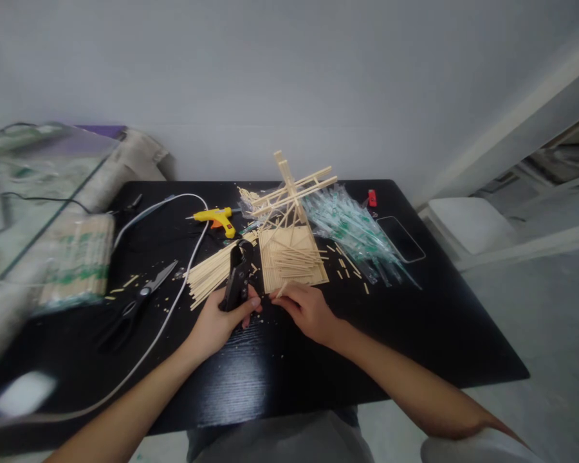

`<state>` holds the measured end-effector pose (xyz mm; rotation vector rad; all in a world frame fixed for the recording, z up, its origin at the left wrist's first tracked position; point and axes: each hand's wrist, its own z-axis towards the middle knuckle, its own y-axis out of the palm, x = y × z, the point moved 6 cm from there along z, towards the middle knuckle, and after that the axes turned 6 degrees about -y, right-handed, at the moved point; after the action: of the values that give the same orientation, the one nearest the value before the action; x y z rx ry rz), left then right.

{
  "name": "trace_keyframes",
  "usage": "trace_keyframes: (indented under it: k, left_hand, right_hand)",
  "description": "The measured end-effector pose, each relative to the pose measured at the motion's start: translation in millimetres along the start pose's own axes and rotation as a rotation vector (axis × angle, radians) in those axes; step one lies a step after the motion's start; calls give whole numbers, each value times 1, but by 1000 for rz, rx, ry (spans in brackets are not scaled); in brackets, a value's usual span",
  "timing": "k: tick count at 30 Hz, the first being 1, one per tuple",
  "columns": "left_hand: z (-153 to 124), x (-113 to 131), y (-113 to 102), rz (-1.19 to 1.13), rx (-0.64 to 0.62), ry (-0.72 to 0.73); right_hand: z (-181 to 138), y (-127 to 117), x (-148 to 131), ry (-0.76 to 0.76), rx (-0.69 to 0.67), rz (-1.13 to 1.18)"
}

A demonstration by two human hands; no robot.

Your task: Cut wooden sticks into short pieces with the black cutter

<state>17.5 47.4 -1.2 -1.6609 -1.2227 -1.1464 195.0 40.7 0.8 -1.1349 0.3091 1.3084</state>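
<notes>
My left hand (229, 315) is closed round the handles of a black hand cutter (239, 273), whose curved head points away from me. Between the fingertips of my right hand (309, 308) is a thin wooden stick (282, 289), partly hidden by the fingers. Just beyond that hand lies a flat panel of glued sticks (270, 267) with loose cut sticks (294, 258) strewn over it. A frame built of sticks (294, 190) rises behind the panel. To the left of the panel, long loose sticks (207, 276) are fanned out beside the cutter.
A yellow glue gun (217, 217) lies at the back, near a white cable (176, 305). Black-handled scissors (142, 299) are on the left, near bagged sticks (77, 257). Clear-and-green wrappers (350, 225), a phone (400, 238) and a red object (372, 198) occupy the right side.
</notes>
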Motion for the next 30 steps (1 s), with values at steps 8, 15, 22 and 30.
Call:
trace_keyframes:
  k: [8, 15, 22, 30]
  left_hand:
    - [-8, 18, -1, -77, 107, 119]
    - [-12, 34, 5, 28, 117, 178]
    - [-6, 39, 12, 157, 149, 284]
    - [1, 34, 14, 174, 131, 349]
  right_hand:
    - [-1, 6, 10, -16, -20, -67]
    - [-1, 10, 17, 24, -51, -87]
    - [3, 10, 23, 112, -51, 4]
    - [3, 10, 25, 86, -68, 5]
